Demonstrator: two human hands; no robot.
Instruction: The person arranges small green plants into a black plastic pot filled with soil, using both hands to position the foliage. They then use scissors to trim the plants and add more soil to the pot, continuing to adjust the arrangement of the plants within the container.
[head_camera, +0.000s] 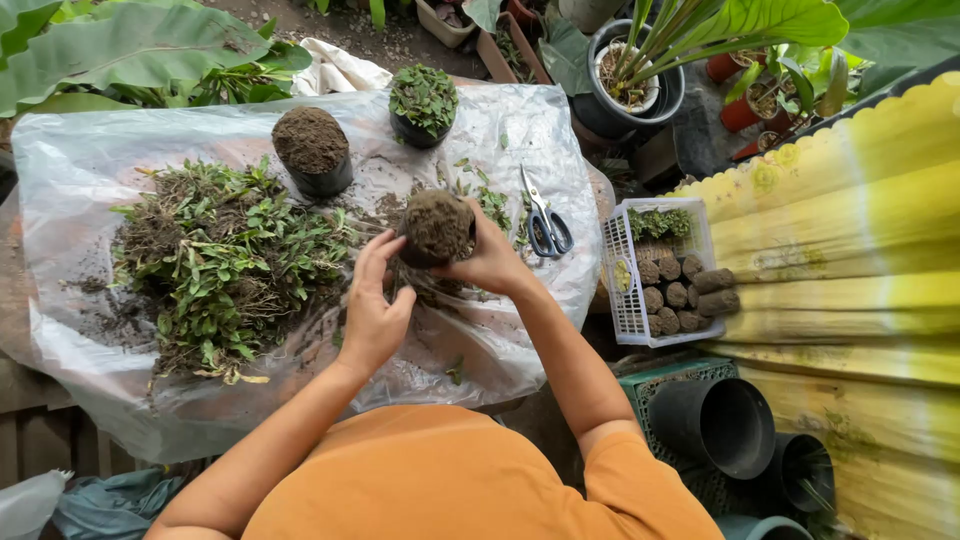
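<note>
My right hand (492, 262) grips a small black pot filled with dark soil (437, 226), held tilted just above a clear plastic sheet (80, 160). My left hand (372, 310) is right beside the pot's lower left side, fingers slightly curled around thin roots or stems under it; what exactly they pinch is hard to see. A heap of uprooted small green plants with roots (225, 265) lies to the left.
A second soil-filled black pot (313, 150) and a pot of small green plants (424, 103) stand farther back. Blue-handled scissors (545, 220) lie to the right. A white basket of brown plugs (662, 285) and empty black pots (720, 425) sit at right.
</note>
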